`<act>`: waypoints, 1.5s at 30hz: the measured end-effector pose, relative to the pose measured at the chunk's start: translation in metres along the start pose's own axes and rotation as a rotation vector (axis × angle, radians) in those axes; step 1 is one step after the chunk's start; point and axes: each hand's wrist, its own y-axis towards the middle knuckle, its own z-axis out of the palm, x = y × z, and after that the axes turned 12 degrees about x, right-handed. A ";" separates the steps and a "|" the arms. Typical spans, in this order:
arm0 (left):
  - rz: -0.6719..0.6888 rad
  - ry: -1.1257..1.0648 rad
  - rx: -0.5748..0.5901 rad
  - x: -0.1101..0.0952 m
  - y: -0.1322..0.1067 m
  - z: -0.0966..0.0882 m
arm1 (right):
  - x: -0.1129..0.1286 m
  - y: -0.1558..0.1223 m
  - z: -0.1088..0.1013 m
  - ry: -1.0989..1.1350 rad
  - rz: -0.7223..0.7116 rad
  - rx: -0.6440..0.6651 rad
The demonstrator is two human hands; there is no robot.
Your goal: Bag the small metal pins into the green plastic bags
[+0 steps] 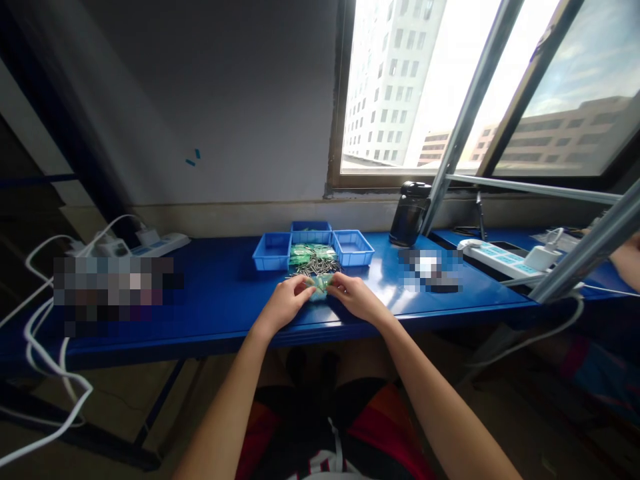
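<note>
My left hand and my right hand meet over the blue table, fingers pinched together on a small green part held between them. Just beyond the hands lies a pile of small dark metal pins and a heap of green parts. Behind that stand three blue plastic bins: one on the left, one in the middle and one on the right.
A black cylindrical container stands at the back right. White power strips lie at the left and right, with white cables hanging off the left edge. Slanted metal bars cross the right. Another person's hand shows at far right.
</note>
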 end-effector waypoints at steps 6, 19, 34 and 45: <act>0.010 -0.074 0.013 -0.004 -0.002 -0.002 | 0.000 -0.001 0.000 0.065 0.003 -0.006; 0.019 -0.114 0.030 -0.004 -0.002 -0.003 | -0.002 -0.002 -0.003 0.126 0.000 0.024; 0.018 -0.164 0.044 -0.003 -0.002 -0.002 | -0.002 -0.003 -0.005 0.225 -0.016 0.021; 0.011 -0.193 0.054 -0.001 -0.002 -0.003 | -0.003 -0.002 -0.004 0.270 -0.014 0.017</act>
